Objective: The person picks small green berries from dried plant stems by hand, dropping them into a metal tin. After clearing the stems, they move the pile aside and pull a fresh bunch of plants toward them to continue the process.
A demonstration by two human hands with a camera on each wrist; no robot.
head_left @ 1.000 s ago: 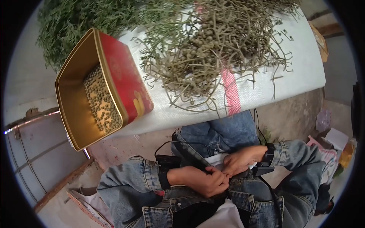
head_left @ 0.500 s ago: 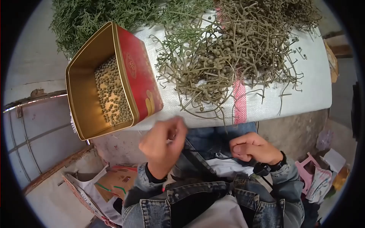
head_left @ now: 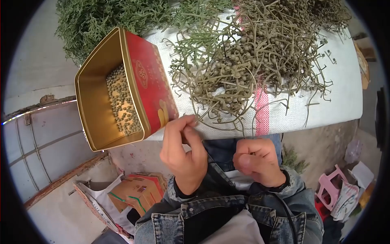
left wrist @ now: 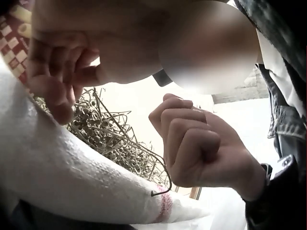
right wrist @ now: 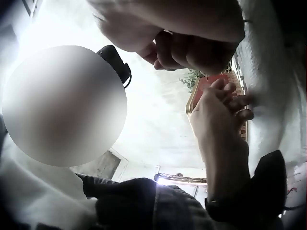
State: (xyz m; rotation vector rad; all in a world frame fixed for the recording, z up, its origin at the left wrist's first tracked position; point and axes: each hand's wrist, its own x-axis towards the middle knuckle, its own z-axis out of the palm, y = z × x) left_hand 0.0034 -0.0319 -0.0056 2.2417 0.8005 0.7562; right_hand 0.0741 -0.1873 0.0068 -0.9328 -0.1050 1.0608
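Note:
My left hand (head_left: pixel 183 152) is near the front edge of the white sack, beside the lower corner of the red and gold tin (head_left: pixel 152 81). Its fingers are loosely bent, and the right wrist view shows them spread apart with nothing between them. My right hand (head_left: pixel 260 160) is curled in front of the sack's edge, below the pink stripe, pinching a thin dried stem (head_left: pixel 253 132) whose lower end is hidden in the fingers. Behind lies a heap of dried brown stems with round pods (head_left: pixel 239 65). Small round pods (head_left: pixel 122 101) lie inside the tipped tin.
The stuffed white woven sack (head_left: pixel 321 112) bears everything at work height. Green leafy sprigs (head_left: pixel 109 20) are piled behind the tin. A cardboard box (head_left: pixel 138 191) stands on the floor at left, a pink stool (head_left: pixel 331 187) at right.
Both hands were together low at the lap; they have separated and risen to the sack's edge, the left going toward the tin. The head view has shifted, so the tin and heap sit farther right.

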